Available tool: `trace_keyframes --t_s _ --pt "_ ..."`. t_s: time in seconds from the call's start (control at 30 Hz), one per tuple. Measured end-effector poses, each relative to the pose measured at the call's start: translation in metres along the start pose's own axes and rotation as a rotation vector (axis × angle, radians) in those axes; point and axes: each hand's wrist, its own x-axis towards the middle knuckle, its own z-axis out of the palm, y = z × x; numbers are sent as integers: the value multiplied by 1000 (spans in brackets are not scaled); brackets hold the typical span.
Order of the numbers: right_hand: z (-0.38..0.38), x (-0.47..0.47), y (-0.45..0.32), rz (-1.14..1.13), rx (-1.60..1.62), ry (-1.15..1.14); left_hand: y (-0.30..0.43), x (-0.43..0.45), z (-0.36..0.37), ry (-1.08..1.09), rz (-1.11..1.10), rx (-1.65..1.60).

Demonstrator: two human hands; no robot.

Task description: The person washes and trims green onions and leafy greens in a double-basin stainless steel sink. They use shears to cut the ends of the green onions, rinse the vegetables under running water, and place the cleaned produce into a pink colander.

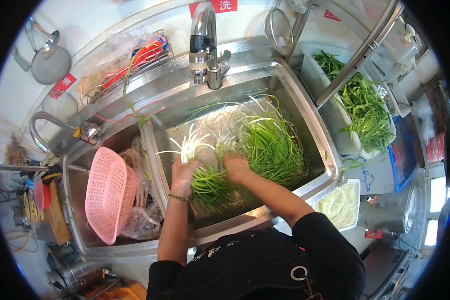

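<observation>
A steel sink basin point(315, 180) holds water and long green stalks with white ends, like chives or thin scallions. My left hand point(183, 174) is closed around a bunch of these stalks point(210, 183), white ends pointing up and away from me, green leaves trailing to the right into the basin. To its right, my right hand point(235, 167) reaches into the basin between that bunch and a larger heap of green stalks point(272, 146); its fingers are partly hidden, so its hold is unclear. The faucet point(210, 48) stands behind the basin.
In the left basin, a pink plastic basket point(107, 195) leans beside clear plastic bags point(144, 221). A second faucet point(56, 122) stands behind it. At right are a plastic tub of leafy greens point(363, 108), a steel pole point(360, 56) and a white tray point(354, 210) of pale shreds.
</observation>
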Motion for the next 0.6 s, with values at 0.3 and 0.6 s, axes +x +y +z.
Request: trace_keyframes --t_s 0.3,0.6 --pt "37 41 88 34 308 179 -10 -5 -10 46 -49 -119" --pt "-97 -67 88 -31 1430 -31 -7 -5 0 -6 -123 -166"
